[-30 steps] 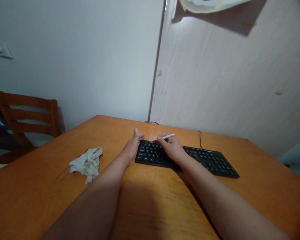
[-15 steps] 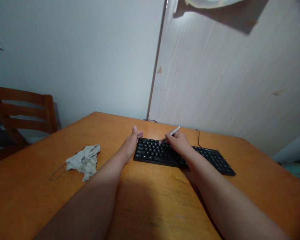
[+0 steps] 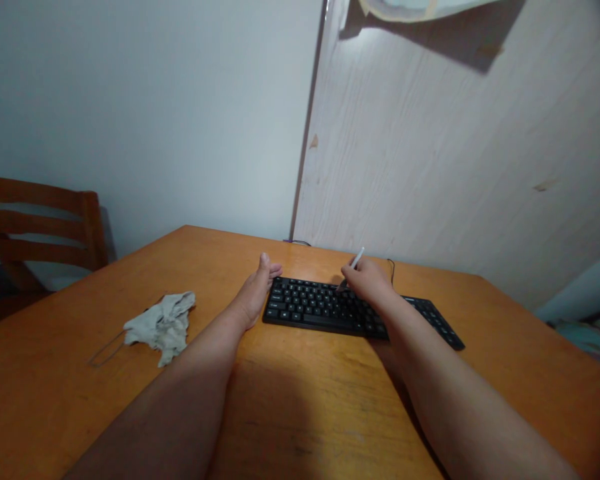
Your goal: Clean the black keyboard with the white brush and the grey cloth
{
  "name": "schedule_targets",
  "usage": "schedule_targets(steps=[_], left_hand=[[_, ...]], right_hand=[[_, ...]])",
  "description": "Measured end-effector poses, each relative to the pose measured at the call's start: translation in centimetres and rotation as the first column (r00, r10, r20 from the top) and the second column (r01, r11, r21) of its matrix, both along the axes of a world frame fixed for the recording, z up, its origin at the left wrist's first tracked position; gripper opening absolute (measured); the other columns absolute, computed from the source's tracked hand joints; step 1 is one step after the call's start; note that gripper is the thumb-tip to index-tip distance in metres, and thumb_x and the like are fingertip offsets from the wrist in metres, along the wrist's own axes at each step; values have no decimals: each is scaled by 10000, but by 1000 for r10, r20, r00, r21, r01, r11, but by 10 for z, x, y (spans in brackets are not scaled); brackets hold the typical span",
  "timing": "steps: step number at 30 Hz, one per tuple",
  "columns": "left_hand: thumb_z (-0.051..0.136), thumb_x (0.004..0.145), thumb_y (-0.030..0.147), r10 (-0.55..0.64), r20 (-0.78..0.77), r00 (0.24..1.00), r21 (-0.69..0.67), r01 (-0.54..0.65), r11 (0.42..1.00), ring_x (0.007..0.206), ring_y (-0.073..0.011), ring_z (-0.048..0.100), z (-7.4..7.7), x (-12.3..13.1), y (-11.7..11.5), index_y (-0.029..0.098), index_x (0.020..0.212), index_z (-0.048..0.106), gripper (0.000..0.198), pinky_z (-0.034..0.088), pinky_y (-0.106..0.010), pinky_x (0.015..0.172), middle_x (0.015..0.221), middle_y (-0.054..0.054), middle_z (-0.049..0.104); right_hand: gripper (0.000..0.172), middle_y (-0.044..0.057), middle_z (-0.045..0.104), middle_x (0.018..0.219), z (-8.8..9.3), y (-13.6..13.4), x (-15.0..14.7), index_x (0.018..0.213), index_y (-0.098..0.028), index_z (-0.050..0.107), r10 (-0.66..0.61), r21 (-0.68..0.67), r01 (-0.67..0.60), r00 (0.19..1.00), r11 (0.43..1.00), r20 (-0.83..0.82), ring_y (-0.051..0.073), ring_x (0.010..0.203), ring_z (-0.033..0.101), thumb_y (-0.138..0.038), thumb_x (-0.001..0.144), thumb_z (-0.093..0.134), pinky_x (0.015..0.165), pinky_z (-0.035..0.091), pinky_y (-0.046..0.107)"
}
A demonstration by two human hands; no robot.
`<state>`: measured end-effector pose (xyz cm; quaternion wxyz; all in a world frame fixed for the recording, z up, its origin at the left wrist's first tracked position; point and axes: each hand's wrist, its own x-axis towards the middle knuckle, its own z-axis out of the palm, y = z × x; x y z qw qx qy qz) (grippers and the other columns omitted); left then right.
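Observation:
A black keyboard (image 3: 320, 308) lies across the orange wooden table (image 3: 300, 400). My right hand (image 3: 369, 281) is closed round a thin white stick-like tool (image 3: 356, 258), with its lower tip down among the keys in the upper middle rows. My left hand (image 3: 256, 291) rests on its edge against the keyboard's left end, fingers together and extended, thumb up, holding nothing. Both forearms reach forward over the table.
A crumpled grey-white cloth (image 3: 161, 325) with a thin loop lies on the table to the left. A wooden chair (image 3: 40, 230) stands at the far left. The keyboard's cable (image 3: 393, 268) runs toward the pale wood-grain panel (image 3: 455, 147) behind the table.
My right hand has slid to the right along the keyboard with the white tool, which now stands steeper. The left hand has stayed at the keyboard's left end.

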<state>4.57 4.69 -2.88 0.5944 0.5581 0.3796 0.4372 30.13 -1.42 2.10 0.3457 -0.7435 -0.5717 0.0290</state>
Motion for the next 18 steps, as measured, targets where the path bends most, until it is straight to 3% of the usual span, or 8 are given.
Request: schedule_targets(steps=[4,10,14,18], left_hand=[[175,930,791,1,1,1000,-4,-1,1000,1438,-272,454,0,0,0,101,1414,558,926,304,-381,1204,1515,-211,513],[168,937,780,-5,10,1000,0,5,1000,1435,-271,458,-2,0,1,84,1427,539,928,309,-379,1201,1513,-225,509],[176,934,786,-2,9,1000,1,2,1000,1433,-273,460,-1,0,1,76,1422,543,937,315,-374,1197,1508,-228,515],[183,928,793,3,5,1000,4,-3,1000,1418,-280,479,0,0,0,74,1414,552,943,324,-373,1190,1504,-233,517]], right_hand=[[140,49,629,584,9,-7,-8,685,-217,624,-56,63,53,997,997,46,192,577,546,-264,813,590,537,278,299],[157,31,687,706,-5,-1,-24,761,-207,624,181,93,-173,980,981,-82,180,661,603,-298,856,538,607,369,280],[174,18,678,710,-14,2,-28,789,-202,632,212,84,-206,974,975,-83,175,675,604,-327,871,542,620,380,275],[172,11,661,683,-12,0,-28,753,-207,625,221,62,-217,972,974,-77,176,658,592,-323,862,560,606,365,277]])
